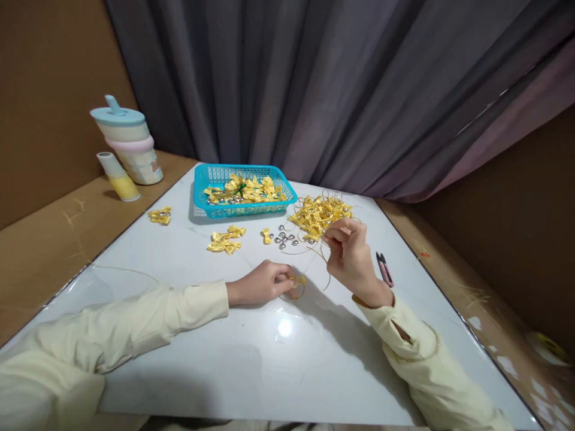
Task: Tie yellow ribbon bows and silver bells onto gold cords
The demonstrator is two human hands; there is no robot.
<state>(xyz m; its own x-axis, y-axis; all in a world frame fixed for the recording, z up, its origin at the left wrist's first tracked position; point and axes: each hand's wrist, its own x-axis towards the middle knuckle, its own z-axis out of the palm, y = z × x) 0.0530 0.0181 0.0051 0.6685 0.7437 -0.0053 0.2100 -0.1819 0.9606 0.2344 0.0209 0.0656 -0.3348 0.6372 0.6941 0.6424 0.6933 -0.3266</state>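
Note:
My left hand (265, 282) is closed in a pinch on a small yellow ribbon bow (298, 280) just over the white table. A thin golden cord (300, 296) loops below that bow. Raised to the right, my right hand (350, 251) has its fingers pinched together on a fine thread, which runs faintly down toward the bow; its tip is too small to make out. Behind the hands lie silvery beads (284, 240), one single yellow bow (266, 236) and a small group of bows (225, 240). A heap of bows with cords (320, 214) sits beyond my right hand.
At the back stands a blue plastic basket (246, 211) holding yellow bows and beads. Thread snips (385, 269) lie right of my right hand. More bows (160, 215) rest at the left. A lidded cup (135, 157) and a thread cone (118, 177) stand on the brown surface.

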